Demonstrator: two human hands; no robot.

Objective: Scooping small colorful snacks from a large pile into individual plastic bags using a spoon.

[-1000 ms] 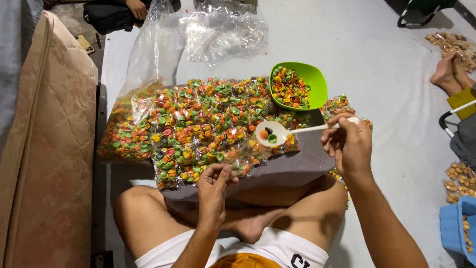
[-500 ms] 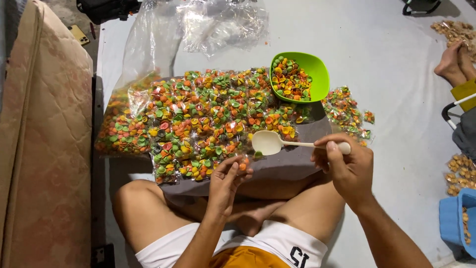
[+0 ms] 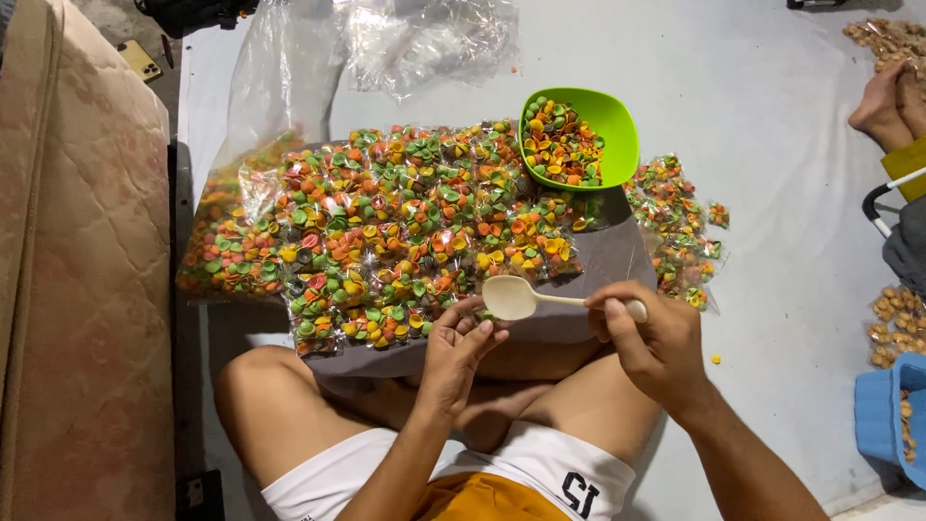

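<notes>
**Spoon in right hand, left hand at the candy packets**

Right hand (image 3: 651, 342) has its grip closed round the handle of a cream plastic spoon (image 3: 540, 299); handle end pokes out past the fingers; bowl of the spoon points toward the left hand and looks empty; spoon is level, held just above the near edge of the grey board (image 3: 617, 260).

Left hand (image 3: 455, 352) is raised palm-up just below the spoon bowl, fingers curled at the near edge of the packet pile; cannot tell whether its grip has anything in it, fingertips hide that.

Pile of small clear packets of orange, green and yellow candy (image 3: 405, 232) covers most of the board, which rests over the person's crossed legs; green bowl (image 3: 617, 130) sits at the far right corner of the pile, holding loose candy of the same colours; a smaller heap of packets (image 3: 675, 227) lies on the floor just right of the board.

Crumpled clear plastic bag (image 3: 424, 39) lies beyond the pile; mattress (image 3: 77, 270) runs along the left side; another person's foot (image 3: 883, 96) is at the far right; blue container (image 3: 887, 410) at the right edge, near.
</notes>
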